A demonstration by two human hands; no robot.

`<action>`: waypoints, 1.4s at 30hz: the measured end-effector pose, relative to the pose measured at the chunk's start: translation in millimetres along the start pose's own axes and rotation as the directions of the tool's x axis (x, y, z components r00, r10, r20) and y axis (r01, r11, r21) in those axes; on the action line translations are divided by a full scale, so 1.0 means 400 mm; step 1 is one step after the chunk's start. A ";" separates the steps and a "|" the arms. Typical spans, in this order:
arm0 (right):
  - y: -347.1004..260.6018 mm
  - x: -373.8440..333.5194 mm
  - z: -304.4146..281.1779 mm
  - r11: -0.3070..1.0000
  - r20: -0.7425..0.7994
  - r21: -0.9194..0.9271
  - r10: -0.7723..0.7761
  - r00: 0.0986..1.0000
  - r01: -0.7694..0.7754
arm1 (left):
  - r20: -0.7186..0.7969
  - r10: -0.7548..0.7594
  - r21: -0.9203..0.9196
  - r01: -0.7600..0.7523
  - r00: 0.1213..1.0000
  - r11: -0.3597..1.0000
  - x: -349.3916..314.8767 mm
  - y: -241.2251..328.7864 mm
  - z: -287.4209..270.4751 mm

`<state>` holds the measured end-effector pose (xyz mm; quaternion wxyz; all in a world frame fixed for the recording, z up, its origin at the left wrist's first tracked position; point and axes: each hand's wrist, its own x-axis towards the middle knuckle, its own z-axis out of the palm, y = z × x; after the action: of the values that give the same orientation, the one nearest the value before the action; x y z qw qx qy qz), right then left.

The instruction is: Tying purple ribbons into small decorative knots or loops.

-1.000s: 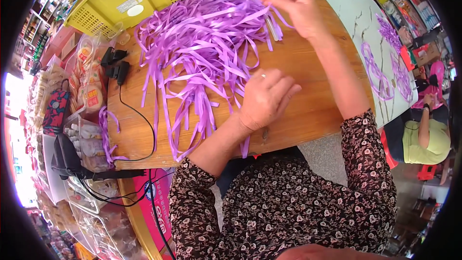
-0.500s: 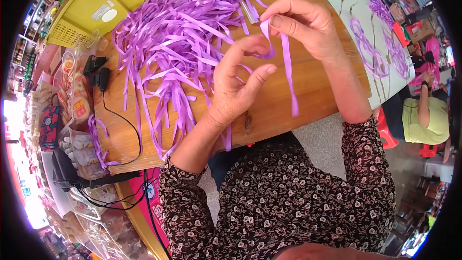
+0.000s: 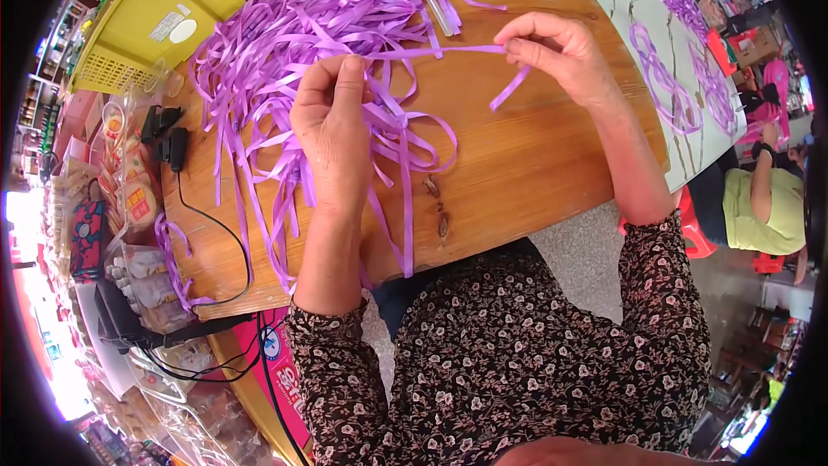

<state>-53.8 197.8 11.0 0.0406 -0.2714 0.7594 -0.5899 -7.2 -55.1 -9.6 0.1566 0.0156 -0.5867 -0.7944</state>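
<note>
A big loose pile of purple ribbon strips [image 3: 285,43] covers the far left part of a wooden table [image 3: 517,181]. One purple ribbon strip [image 3: 431,52] is stretched tight between my two hands above the table. My left hand [image 3: 332,134] pinches its left end, fingers closed, over the pile's near edge. My right hand [image 3: 556,56] pinches the right end, and the ribbon's short tail hangs down below it. More ribbon strands trail from under my left hand toward the table's near edge.
A yellow plastic basket [image 3: 164,17] stands at the far left. Black plugs with a cable [image 3: 172,147] lie at the table's left edge, beside packaged goods [image 3: 129,198]. A white table [image 3: 655,43] with purple ribbon loops is at right, where another person in a yellow-green top [image 3: 763,207] sits.
My hands have moved apart, pulling one ribbon strip out straight between them. A second ago my right hand reached into the pile and my left rested on the table.
</note>
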 end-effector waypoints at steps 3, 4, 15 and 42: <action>0.009 -0.014 -0.029 0.997 -0.035 0.067 0.033 0.999 -0.031 | -0.019 0.326 0.356 -0.298 0.945 0.886 0.022 -0.024 -0.025; 0.018 -0.016 -0.037 1.000 -0.060 0.016 0.023 0.998 -0.022 | -0.016 0.324 0.358 -0.297 0.946 0.885 0.034 -0.021 -0.041; -0.015 -0.032 0.093 0.775 0.107 -0.404 -0.488 0.866 0.486 | 0.448 0.315 0.260 -0.459 0.837 0.850 -0.076 -0.049 0.093; 0.021 -0.045 0.087 0.580 0.142 -0.626 -0.571 0.808 0.520 | 0.229 -0.214 0.252 0.154 0.950 0.955 -0.079 -0.048 0.070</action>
<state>-28.2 177.2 -11.9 -0.2659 -0.4661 0.7929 -0.2886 12.5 -15.5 -24.0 0.0021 -0.0133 -0.6862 -0.7273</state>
